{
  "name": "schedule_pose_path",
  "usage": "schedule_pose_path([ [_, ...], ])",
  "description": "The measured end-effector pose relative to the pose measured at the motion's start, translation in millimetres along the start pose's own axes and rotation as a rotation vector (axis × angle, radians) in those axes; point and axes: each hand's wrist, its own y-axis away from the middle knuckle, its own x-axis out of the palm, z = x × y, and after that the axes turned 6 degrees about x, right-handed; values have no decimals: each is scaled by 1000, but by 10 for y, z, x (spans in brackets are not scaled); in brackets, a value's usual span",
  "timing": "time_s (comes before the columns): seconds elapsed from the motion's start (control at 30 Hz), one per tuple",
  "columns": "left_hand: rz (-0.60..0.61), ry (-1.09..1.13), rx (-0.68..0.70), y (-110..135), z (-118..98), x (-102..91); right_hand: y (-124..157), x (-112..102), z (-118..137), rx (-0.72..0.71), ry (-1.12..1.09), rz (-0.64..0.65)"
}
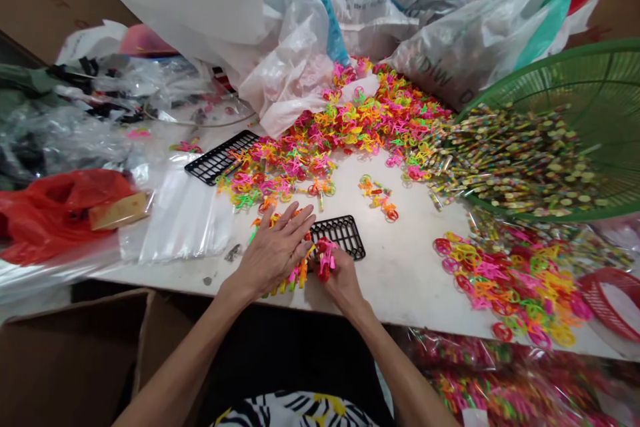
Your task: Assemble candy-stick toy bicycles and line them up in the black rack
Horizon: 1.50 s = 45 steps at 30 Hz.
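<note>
the right hand (344,280) pinches a pink-and-red clump (325,257) in closed fingers by the black rack (345,235), so the left hand (276,250), fingers outstretched over colourful pieces (302,272) on the worktop (400,273), should steady them lightly.

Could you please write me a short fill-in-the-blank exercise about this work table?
1. The hand nearer the flat stack of clear bags is the person's ____ one.
2. Beside the right hand, which holds bright plastic pieces, the grid tray is coloured ____.
3. The large round basket at the right is coloured ____.
4. The small basket at the table's right end is coloured ____.

Missing words: left; black; green; red.
</note>
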Motion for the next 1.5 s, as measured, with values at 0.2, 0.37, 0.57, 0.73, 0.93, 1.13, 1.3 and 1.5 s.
schedule_pose_path([
  [0.2,7,10,-32,-38,-70,-29,79,79,189,61,450,147],
  [0.37,-11,13,2,28,-62,-64,-26,-85,217,80,512,279],
  [0.57,-55,-9,19,197,-39,-108,-933,-379,288,167,589,121],
  [0.73,-53,-22,22,217,-38,-133,-1321,-255,266,306,489,108],
  [0.93,-45,-18,45,241,11,-80,-849,-374,51,298,-33,77],
  [1.13,-10,-14,22,231,15,-53,-714,-154,86,293,-455,234],
  [1.3,-1,-24,34,226,20,-48,-686,31,79,188,-304,163],
  [1.5,19,-37,22,205,19,-63,-646,34,136,-30,257,182],
])
